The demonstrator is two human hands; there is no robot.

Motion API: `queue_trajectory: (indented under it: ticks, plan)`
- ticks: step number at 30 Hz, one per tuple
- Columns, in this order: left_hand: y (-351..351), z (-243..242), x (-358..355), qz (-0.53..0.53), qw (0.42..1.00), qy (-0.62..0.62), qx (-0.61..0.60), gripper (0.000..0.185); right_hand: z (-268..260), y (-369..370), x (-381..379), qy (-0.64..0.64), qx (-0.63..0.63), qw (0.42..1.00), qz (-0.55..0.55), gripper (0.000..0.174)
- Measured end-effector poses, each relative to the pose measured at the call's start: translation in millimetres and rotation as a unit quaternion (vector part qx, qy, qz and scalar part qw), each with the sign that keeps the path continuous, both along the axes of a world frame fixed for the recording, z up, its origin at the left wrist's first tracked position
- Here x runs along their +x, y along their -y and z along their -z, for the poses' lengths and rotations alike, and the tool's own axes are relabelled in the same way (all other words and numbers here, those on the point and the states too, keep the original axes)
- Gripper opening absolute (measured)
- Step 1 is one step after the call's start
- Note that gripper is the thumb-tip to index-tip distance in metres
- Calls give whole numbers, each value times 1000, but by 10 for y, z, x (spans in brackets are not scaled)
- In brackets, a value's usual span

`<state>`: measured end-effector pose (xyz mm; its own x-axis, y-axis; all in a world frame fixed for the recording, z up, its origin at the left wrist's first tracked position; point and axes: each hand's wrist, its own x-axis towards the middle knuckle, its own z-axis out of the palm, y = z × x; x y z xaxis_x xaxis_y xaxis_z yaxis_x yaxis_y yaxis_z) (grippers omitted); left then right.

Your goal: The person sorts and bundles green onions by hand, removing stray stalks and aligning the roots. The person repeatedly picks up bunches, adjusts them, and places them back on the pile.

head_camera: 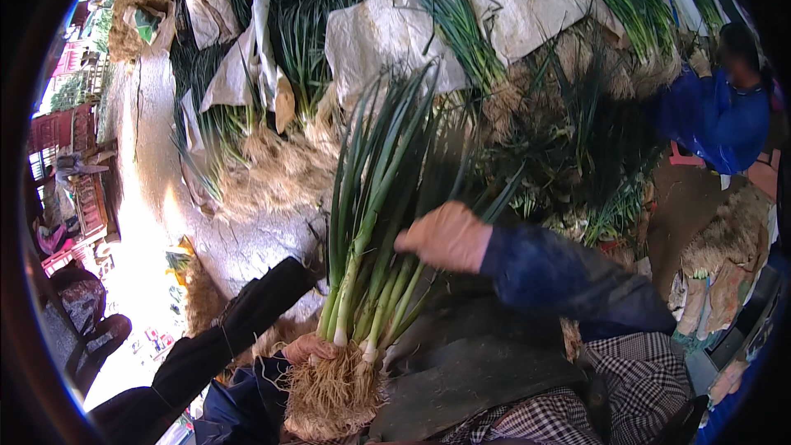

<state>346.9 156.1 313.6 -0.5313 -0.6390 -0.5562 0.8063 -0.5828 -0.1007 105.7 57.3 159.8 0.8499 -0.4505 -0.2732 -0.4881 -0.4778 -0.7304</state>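
A bunch of green onions stands tilted in front of me, its leaves pointing away and its pale roots hanging towards my lap. My left hand grips the bunch low on the white stems, just above the roots; part of the hand is hidden behind them. Beside the upper leaves, on their right, is my right hand, blurred and with the fingers bent. Whether it has hold of a leaf cannot be made out. Under the bunch lies a dark apron-like cloth across my lap.
Ahead are piled onion bundles with roots outward, partly covered by pale sacking. Loose dark leaves heap at the right. A long dark object slants along my left. A person in blue sits at the far right.
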Motion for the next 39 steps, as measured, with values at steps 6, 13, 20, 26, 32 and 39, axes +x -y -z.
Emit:
queue_trajectory:
  ticks: [6,13,20,26,32,39]
  plan:
    - [-530,-37,-384,-2,1000,-13,0,53,331,-455,-1197,-181,3,887,425,33]
    - [-758,-175,-1241,117,991,-59,-8,54,-170,-1209,-1445,-158,-28,971,176,31]
    - [-921,-317,-1867,189,978,-88,-10,56,223,-2387,-3107,32,-38,808,587,22]
    - [-958,-508,-2380,218,970,-107,-19,57,-758,-2317,-2039,342,131,769,524,34]
    - [-1048,-820,-2650,109,988,107,-13,32,-707,-2246,-1965,310,47,839,444,33]
    - [-1114,-834,-2571,101,986,121,-48,32,-211,-1801,-1986,414,36,718,558,37]
